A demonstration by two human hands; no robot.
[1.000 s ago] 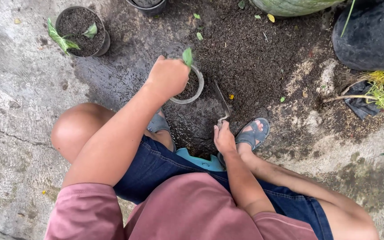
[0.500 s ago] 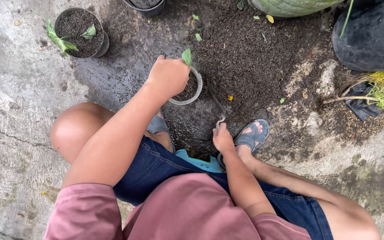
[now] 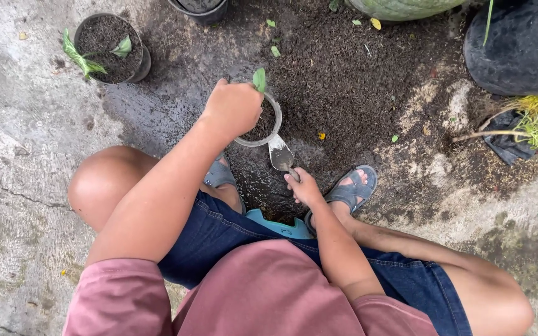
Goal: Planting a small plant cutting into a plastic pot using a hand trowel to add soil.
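Observation:
My left hand is closed around a small green seedling, holding it upright over a small grey pot partly filled with dark soil. My right hand grips the handle of a small metal trowel, whose blade lies just below the pot's rim, pointing at the pot. Both hands work over a patch of dark loose soil spread on the concrete ground. I am squatting, with my knees and sandalled feet on either side.
A black pot with a planted seedling stands at the upper left. Another dark pot sits at the top edge. A large black container and uprooted plants are at the right. Cracked concrete surrounds the soil.
My right hand has turned the trowel and swung its blade left, from the soil beside my foot to just under the pot's rim. My left hand has stayed on the seedling.

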